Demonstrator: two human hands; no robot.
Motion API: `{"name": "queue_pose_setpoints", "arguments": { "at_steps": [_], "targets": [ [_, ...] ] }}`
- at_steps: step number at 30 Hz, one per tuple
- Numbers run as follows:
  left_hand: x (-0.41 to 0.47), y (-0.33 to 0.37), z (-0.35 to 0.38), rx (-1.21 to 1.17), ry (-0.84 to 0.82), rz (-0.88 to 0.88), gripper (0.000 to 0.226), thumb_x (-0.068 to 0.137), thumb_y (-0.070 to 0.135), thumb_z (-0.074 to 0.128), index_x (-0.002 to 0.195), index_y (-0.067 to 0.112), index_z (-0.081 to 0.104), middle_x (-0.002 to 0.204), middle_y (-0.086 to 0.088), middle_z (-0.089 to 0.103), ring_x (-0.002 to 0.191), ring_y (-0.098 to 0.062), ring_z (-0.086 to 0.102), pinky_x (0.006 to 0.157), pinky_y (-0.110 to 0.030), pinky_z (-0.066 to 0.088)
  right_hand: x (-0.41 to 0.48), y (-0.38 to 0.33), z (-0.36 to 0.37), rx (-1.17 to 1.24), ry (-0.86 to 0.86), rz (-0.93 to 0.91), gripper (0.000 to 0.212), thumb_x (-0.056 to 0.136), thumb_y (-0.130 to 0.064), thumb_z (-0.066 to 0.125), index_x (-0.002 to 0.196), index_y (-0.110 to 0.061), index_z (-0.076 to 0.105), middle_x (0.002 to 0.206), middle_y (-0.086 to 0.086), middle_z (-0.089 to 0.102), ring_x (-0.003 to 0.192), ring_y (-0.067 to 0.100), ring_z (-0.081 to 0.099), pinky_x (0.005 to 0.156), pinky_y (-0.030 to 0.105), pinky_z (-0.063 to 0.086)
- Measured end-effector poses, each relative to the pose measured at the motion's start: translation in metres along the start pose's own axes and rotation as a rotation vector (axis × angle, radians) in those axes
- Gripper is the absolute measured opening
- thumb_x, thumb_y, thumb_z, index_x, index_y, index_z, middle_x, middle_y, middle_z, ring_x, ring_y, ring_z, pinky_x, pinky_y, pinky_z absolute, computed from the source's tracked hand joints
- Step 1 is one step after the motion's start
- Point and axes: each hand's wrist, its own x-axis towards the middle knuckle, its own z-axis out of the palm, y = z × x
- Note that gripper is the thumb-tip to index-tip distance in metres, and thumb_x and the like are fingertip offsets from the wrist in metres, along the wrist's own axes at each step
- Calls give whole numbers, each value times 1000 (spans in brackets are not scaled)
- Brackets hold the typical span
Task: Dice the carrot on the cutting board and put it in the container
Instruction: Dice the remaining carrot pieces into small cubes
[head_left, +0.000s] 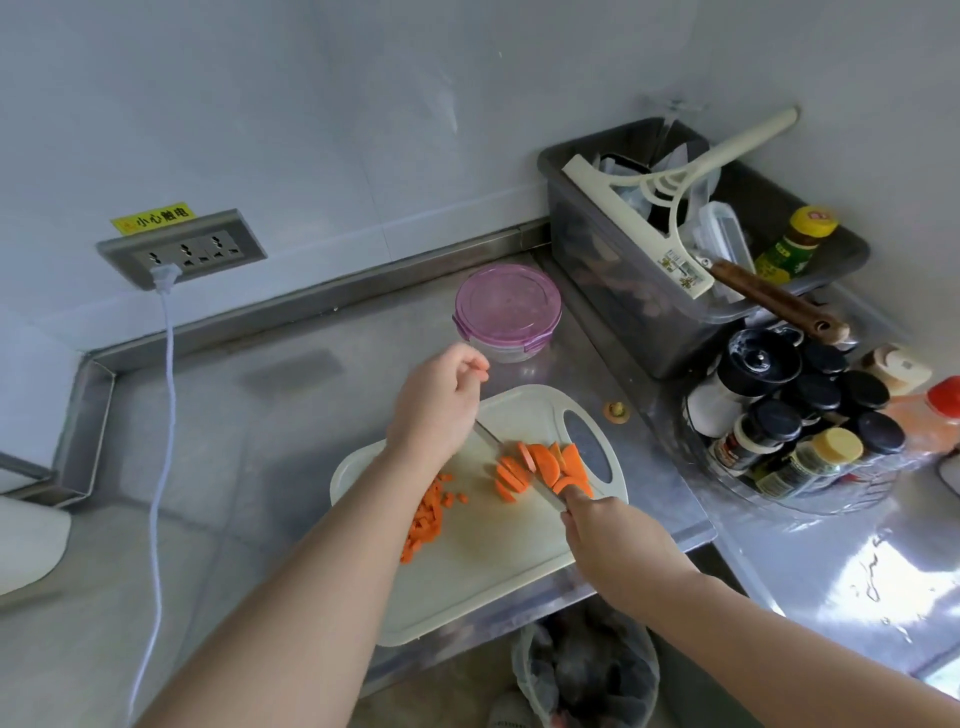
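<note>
Knife (511, 460) gripped in right hand (613, 540) meets carrot slices (540, 465); left hand (436, 405) fingers loosely curled, empty.

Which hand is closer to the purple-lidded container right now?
Left. The left hand rests on the knife blade just below and left of the container. The right hand grips the knife handle at the cutting board's near edge, farther away.

We're on one wide head view, looking forward and steeply down at the bench (291, 395), close over the board (483, 561). Both forearms reach in from the bottom edge; the wall (311, 104) fills the top.
</note>
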Motion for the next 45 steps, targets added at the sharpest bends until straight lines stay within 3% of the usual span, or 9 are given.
{"name": "queue_pose_setpoints", "arguments": {
  "at_steps": [2,3,7,12,20,31,36,42,45],
  "targets": [
    [-10,-14,-2,-49,177,-108,24,87,2,44,93,17,61,94,3,67,88,-19,59,77,-29,44,-1,4,-7,29,36,33,30,103,-12,33,129,-13,46,88,0,48,60,19,43,50,28,36],
    [-15,-23,1,33,146,-103,26,86,1,45,98,17,62,99,1,67,94,-21,59,80,-31,45,0,7,-9,44,49,50,29,103,-12,33,129,-13,46,91,3,51,63,21,45,52,30,37],
    [-33,-50,21,585,-421,240,60,82,12,54,139,22,39,142,3,40,132,-19,36,106,-31,32,2,18,-10,167,98,125,24,104,-20,31,124,-11,43,75,4,52,62,25,50,43,28,29],
    [-28,-48,41,815,-567,331,73,81,32,59,146,22,28,149,4,30,137,-17,28,108,-33,27,0,26,-8,247,129,140,26,104,-23,30,121,-11,46,75,1,51,67,26,53,44,27,30],
    [-22,-45,38,852,-569,393,60,79,47,61,135,33,42,135,2,36,128,-20,35,104,-34,28,-3,31,-10,281,118,165,27,105,-26,29,121,-11,44,79,3,53,65,23,50,45,28,29],
    [-15,-45,41,766,-577,484,43,84,44,61,121,27,48,126,6,51,120,-16,47,102,-31,29,3,28,-9,308,102,140,29,105,-25,30,125,-13,45,82,3,60,69,22,59,48,26,37],
    [-11,-45,41,764,-638,499,45,88,42,58,129,29,47,131,7,50,124,-16,44,106,-32,26,4,28,-10,314,86,143,30,105,-27,28,127,-13,44,80,1,57,67,19,56,47,24,35],
    [-9,-45,41,769,-659,514,36,88,41,58,121,28,54,126,7,52,120,-16,45,102,-31,27,7,26,-11,316,73,154,28,104,-28,29,122,-14,46,80,2,59,67,18,58,55,30,44],
    [-12,-45,41,765,-652,492,34,88,41,56,119,27,54,125,6,53,120,-16,45,101,-30,29,7,24,-11,303,74,137,26,105,-27,29,119,-13,46,72,-1,53,58,13,51,47,24,35]
  ]
}}
